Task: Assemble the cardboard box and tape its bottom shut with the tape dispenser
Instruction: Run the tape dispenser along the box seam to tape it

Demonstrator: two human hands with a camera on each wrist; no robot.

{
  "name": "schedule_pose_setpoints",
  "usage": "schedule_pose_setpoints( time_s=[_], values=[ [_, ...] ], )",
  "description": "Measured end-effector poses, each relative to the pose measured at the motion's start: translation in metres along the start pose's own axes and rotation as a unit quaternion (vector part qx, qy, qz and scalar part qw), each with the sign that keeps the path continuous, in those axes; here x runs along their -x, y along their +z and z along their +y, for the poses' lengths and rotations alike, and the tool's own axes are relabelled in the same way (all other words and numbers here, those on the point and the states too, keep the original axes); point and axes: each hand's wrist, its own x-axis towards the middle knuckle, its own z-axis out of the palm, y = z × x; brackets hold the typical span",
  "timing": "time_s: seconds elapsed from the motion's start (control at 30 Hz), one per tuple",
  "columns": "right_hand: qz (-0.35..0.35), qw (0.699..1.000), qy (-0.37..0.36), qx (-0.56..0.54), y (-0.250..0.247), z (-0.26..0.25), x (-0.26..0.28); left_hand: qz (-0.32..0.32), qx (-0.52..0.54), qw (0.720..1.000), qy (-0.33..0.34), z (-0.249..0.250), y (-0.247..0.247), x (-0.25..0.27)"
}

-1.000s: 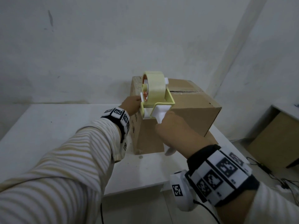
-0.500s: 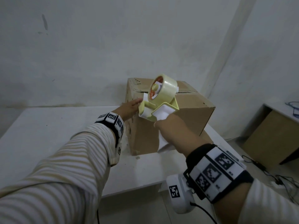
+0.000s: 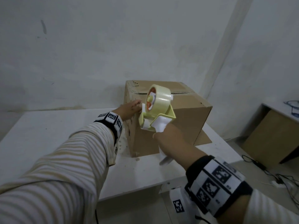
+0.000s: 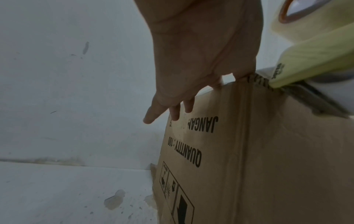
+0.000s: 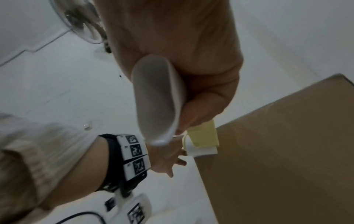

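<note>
A brown cardboard box [image 3: 186, 120] stands on the white table [image 3: 48, 135], its closed flaps facing up with a seam across the top. My right hand [image 3: 168, 136] grips the white handle of a yellow tape dispenser [image 3: 157, 110], whose front end meets the box's near upper left edge. The handle [image 5: 159, 103] fills the right wrist view. My left hand [image 3: 131, 109] lies against the box's left side [image 4: 249, 151] near that top edge, fingers [image 4: 172, 110] straight and pointing down. A clear tape roll [image 4: 310, 19] sits just right of this hand.
The box sits near the table's right edge, with one flap [image 3: 203, 139] lying flat under it at the right. A wooden cabinet [image 3: 271, 136] and cables [image 3: 275, 175] are on the floor to the right. A fan [image 5: 84, 22] shows in the right wrist view. White walls stand behind.
The dispenser has tilted and slid down toward the box's near top edge by the left side. My left hand stays against the box's left side.
</note>
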Motion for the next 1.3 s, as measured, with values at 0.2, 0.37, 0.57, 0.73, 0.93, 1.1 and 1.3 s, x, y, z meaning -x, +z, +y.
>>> schedule_pose_setpoints(
  time_s=[0.2, 0.37, 0.57, 0.73, 0.93, 1.1, 1.3],
  values=[
    [0.006, 0.999, -0.043, -0.023, -0.015, 0.001, 0.002, 0.046, 0.033, 0.998, -0.007, 0.018, 0.007, 0.031],
    [0.032, 0.988, -0.143, 0.043, -0.015, -0.009, 0.007, 0.081, 0.028, 0.996, -0.013, -0.034, 0.015, 0.017],
    [0.004, 0.975, -0.223, -0.003, 0.032, -0.041, -0.015, 0.134, 0.092, 0.977, -0.137, -0.041, -0.001, 0.053],
    [-0.067, 0.973, -0.22, 0.028, 0.109, -0.055, -0.053, 0.104, 0.045, 0.969, -0.222, -0.105, -0.025, 0.08],
    [-0.113, 0.971, -0.2, 0.059, 0.214, -0.081, -0.105, 0.073, -0.043, 0.943, -0.323, -0.213, -0.057, 0.116],
    [-0.124, 0.966, -0.174, 0.148, 0.289, -0.104, -0.154, 0.087, -0.077, 0.916, -0.384, -0.291, -0.095, 0.125],
    [-0.087, 0.949, -0.174, 0.249, 0.355, -0.126, -0.202, 0.157, -0.101, 0.899, -0.395, -0.347, -0.104, 0.092]
  ],
)
